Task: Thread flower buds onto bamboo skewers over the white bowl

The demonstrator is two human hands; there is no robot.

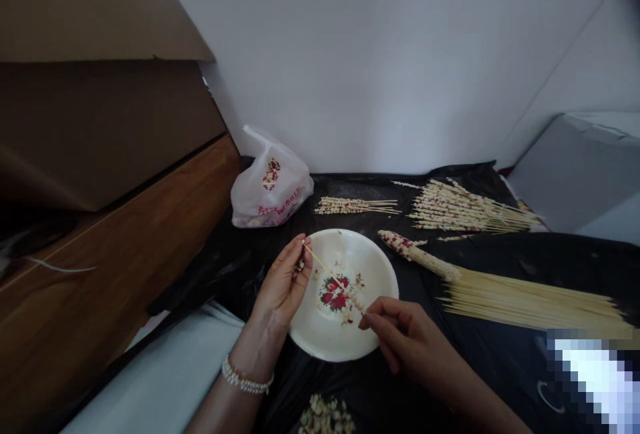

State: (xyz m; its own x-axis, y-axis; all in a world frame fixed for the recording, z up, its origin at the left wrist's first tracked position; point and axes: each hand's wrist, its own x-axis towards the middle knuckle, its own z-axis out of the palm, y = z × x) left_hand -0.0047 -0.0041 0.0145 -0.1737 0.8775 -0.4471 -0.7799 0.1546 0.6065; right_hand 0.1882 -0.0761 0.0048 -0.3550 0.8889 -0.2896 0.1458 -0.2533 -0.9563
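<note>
Over a white bowl [383, 274] with a strawberry print, a thin wooden skewer [323, 264] slants between my two hands. Pale corn kernels are threaded on its lower right part. My right hand [407, 331] pinches that kernel-covered end. At the skewer's upper left tip, my left hand [287, 277] pinches a small kernel between thumb and finger. More red-and-white corn kernels [299, 265] sit in the curl of its fingers. Loose kernels [347, 316] lie in the bowl. A partly stripped corn cob [425, 257] rests right of the bowl, across a bundle of bare skewers [530, 297].
Behind the bowl stand a white plastic bag [273, 187] and a short row of kernel-threaded skewers [350, 205]. A larger pile of threaded skewers [450, 207] lies back right. Black plastic sheeting [220, 267] covers the surface. More kernels [327, 415] are piled nearest me. Cardboard [100, 121] rises at left.
</note>
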